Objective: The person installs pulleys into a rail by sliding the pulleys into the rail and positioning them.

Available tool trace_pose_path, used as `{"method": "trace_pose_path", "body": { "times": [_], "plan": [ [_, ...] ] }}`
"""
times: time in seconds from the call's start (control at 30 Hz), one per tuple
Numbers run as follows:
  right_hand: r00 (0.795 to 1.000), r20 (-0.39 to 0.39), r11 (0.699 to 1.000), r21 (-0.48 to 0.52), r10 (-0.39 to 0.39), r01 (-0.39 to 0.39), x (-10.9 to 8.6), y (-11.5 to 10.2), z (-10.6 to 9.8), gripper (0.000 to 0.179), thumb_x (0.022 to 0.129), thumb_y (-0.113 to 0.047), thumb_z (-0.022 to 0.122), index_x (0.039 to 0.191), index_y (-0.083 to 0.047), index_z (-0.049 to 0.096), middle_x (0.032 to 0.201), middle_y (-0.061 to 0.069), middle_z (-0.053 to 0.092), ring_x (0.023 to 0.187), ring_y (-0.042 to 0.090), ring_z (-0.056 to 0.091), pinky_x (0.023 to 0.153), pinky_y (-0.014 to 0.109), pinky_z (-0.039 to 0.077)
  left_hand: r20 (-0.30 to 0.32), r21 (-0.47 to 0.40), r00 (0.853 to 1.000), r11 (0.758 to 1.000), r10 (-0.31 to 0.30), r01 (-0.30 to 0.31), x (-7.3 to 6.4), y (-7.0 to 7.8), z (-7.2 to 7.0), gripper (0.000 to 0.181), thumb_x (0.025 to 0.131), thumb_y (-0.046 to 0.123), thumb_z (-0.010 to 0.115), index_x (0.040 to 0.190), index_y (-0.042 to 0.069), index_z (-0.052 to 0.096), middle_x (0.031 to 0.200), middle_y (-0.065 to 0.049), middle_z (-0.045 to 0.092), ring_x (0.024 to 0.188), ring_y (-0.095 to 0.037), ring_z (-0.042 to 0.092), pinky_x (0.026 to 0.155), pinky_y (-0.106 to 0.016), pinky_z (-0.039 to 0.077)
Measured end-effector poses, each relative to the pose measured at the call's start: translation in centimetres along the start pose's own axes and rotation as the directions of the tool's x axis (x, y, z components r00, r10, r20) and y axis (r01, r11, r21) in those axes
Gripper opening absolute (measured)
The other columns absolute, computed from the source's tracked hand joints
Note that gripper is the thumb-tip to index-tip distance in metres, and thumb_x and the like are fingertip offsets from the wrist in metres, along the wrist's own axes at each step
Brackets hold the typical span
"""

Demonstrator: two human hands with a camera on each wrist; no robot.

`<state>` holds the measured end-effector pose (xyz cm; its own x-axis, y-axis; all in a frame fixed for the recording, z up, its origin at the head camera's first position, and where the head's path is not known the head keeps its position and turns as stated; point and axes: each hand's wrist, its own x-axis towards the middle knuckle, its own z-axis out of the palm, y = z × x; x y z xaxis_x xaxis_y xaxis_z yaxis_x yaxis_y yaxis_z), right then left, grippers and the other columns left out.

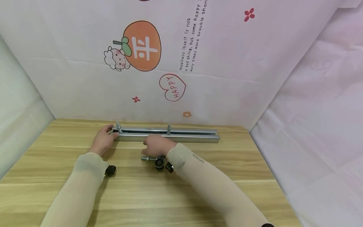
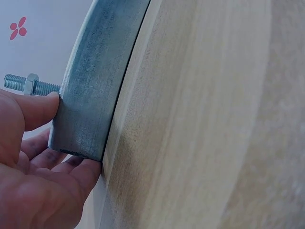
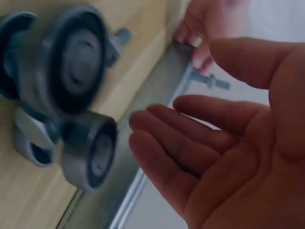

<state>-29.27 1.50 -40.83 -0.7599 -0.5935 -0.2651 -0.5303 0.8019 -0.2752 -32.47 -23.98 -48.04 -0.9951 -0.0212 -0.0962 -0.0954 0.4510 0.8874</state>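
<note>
A long silver metal rail [image 1: 195,138] with an open slot lies along the back of the wooden table. Two threaded bolts with nuts, a left bolt [image 1: 118,126] and a middle bolt [image 1: 169,127], stand up from its slot. My left hand [image 1: 102,140] grips the rail's left end: in the left wrist view the thumb lies at the upper edge beside the bolt, the fingers round the end. My right hand [image 1: 158,145], fingers extended and loosely bent, is in front of the rail's middle with nothing held. Beneath it on the table lies a roller trolley [image 3: 81,62] with several wheels and a threaded bolt.
The wooden table [image 1: 136,195] meets a printed white cloth backdrop [image 1: 227,63] right behind the rail. More white cloth [image 1: 326,126] hangs along the right side. A small black device [image 1: 110,170] sits at the left wrist.
</note>
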Motion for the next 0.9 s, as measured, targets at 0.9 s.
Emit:
{"method": "trace_pose_path", "body": {
  "times": [0.9],
  "plan": [
    [0.998,0.06,0.964,-0.267,0.029,-0.012,0.6,-1.4,3.4,0.023,0.097,-0.008,0.059,0.075,-0.014,0.061,0.069,-0.004,0.055,0.061,0.011,0.045,0.057,0.023,0.043,0.019,-0.01,1.0,1.0,-0.002,0.002,-0.1,0.0,0.0,0.065,0.106,0.023,0.049,0.159,0.002,0.017,0.161,-0.025,0.017,0.144,-0.047,0.018,0.112,-0.061,0.024]
  ]
}}
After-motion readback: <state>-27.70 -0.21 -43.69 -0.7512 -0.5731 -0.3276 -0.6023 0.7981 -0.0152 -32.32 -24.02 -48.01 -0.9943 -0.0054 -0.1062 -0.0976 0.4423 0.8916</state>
